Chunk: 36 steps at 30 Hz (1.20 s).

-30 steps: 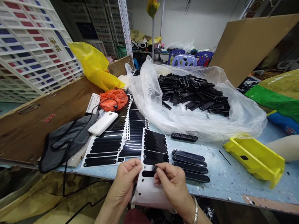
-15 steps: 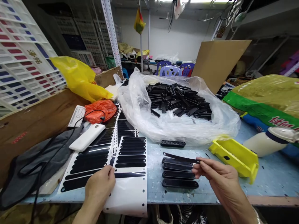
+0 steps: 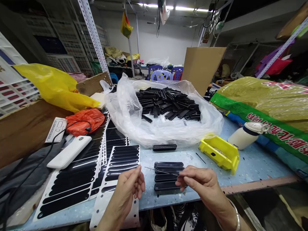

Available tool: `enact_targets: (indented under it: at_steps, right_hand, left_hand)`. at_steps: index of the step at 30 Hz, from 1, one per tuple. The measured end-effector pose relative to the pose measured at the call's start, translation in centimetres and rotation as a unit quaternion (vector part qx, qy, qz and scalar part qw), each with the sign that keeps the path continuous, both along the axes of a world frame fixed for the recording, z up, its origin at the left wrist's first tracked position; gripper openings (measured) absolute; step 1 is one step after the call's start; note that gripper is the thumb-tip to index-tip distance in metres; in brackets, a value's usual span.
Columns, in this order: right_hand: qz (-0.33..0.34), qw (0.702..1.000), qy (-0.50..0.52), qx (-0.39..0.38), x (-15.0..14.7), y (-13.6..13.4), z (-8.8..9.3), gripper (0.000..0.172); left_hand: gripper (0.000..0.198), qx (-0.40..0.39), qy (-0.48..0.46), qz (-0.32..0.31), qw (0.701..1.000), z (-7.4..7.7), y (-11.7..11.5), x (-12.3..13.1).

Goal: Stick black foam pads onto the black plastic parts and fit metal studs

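1. Head view: left hand (image 3: pixel 127 192), fingers loosely curled and holding nothing visible, hovers over a white backing sheet (image 3: pixel 133 213) of black adhesive strips on the bench (image 3: pixel 252 166).
2. Right hand (image 3: pixel 202 181) pinches a thin black strip (image 3: pixel 149 168) between thumb and fingers, above 4 black plastic grilles (image 3: pixel 166 186) lying in a row.
3. A yellow plastic tray (image 3: pixel 220 154) sits on the bench to the right.

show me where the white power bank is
Head view, left side: the white power bank lies below the orange plastic bag, against the edge of the black-striped sheets.
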State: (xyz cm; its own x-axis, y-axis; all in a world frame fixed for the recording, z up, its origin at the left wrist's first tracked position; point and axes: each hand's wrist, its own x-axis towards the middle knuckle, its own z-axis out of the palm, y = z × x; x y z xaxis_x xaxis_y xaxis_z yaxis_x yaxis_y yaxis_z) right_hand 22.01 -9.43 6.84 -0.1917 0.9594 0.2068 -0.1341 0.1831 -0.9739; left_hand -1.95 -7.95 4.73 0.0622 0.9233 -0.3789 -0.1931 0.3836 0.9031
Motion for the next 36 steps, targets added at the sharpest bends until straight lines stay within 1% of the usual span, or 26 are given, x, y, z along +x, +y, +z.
enact_targets:
  at_steps: [3, 6, 8, 11, 15, 18, 20, 23, 25, 26, 28, 29, 31, 32, 33, 34, 36]
  right_hand:
    - [0.014, 0.999, -0.043, 0.021, 0.5, -0.3, 0.2, 0.016]
    - [0.01, 0.996, -0.076, 0.039, 1.0, -0.3, 0.3, 0.016]
    - [0.005, 0.995, -0.089, 0.049, 1.3, -0.2, 0.4, 0.016]
    - [0.0, 0.993, -0.109, 0.055, 1.6, -0.1, 0.7, 0.015]
    - [0.003, 0.992, -0.122, 0.042, 2.2, 0.0, 0.7, 0.014]
    - [0.013, 0.991, -0.128, 0.023, 2.7, 0.1, 0.5, 0.013]
    - [0.025, 0.994, -0.107, -0.004, 2.8, 0.2, 0.3, 0.014]
    - [0.04, 0.997, -0.019, -0.063, 2.8, 0.6, -0.1, 0.03]
    - [0.018, 0.996, -0.003, -0.09, 2.7, 1.1, -0.4, 0.035]
    - [-0.009, 0.996, -0.022, -0.088, 2.7, 1.4, -0.5, 0.033]
    - [-0.086, 0.99, -0.107, -0.041, 2.7, 2.1, -0.6, 0.026]
    - [-0.125, 0.98, -0.157, 0.004, 2.7, 2.5, -0.6, 0.023]
    - [-0.18, 0.947, -0.243, 0.11, 2.6, 3.1, -0.5, 0.018]
    - [-0.187, 0.931, -0.273, 0.156, 2.5, 3.3, -0.5, 0.018]
    - [-0.179, 0.919, -0.296, 0.189, 2.3, 3.5, -0.4, 0.019]
    - [-0.161, 0.912, -0.312, 0.212, 2.1, 3.7, -0.4, 0.021]
    - [-0.114, 0.906, -0.336, 0.231, 1.6, 4.0, -0.5, 0.019]
  left_hand:
    - [0.035, 0.01, -0.07, -0.033, 0.997, 0.3, 0.6, 1.1]
    - [0.03, 0.02, -0.104, -0.032, 0.994, 0.4, 1.2, 1.2]
    - [0.031, 0.012, -0.12, -0.029, 0.992, 0.4, 1.5, 1.3]
    - [0.031, 0.005, -0.122, -0.032, 0.992, 0.3, 1.8, 1.7]
    - [0.022, 0.018, -0.097, -0.033, 0.995, 0.2, 1.9, 2.4]
    - [0.022, 0.023, -0.076, -0.003, 0.997, 0.3, 2.0, 2.9]
    - [0.024, 0.034, -0.065, 0.023, 0.997, 0.6, 2.2, 3.3]
    - [0.025, 0.039, -0.067, 0.067, 0.995, 0.9, 2.9, 3.6]
    - [0.025, 0.04, -0.074, 0.089, 0.992, 1.1, 3.5, 3.7]
    - [0.025, 0.045, -0.079, 0.092, 0.992, 1.2, 3.7, 3.8]
    - [0.023, 0.061, -0.087, 0.091, 0.99, 1.3, 4.1, 3.8]
    - [0.023, 0.068, -0.09, 0.089, 0.99, 1.3, 4.2, 3.8]
    - [0.022, 0.07, -0.095, 0.083, 0.99, 1.4, 4.3, 3.9]
    - [0.022, 0.068, -0.098, 0.08, 0.99, 1.5, 4.3, 4.0]
    - [0.021, 0.064, -0.101, 0.077, 0.99, 1.6, 4.3, 4.1]
    - [0.021, 0.061, -0.105, 0.074, 0.99, 1.6, 4.2, 4.2]
    - [0.021, 0.06, -0.113, 0.072, 0.989, 1.7, 4.1, 4.3]
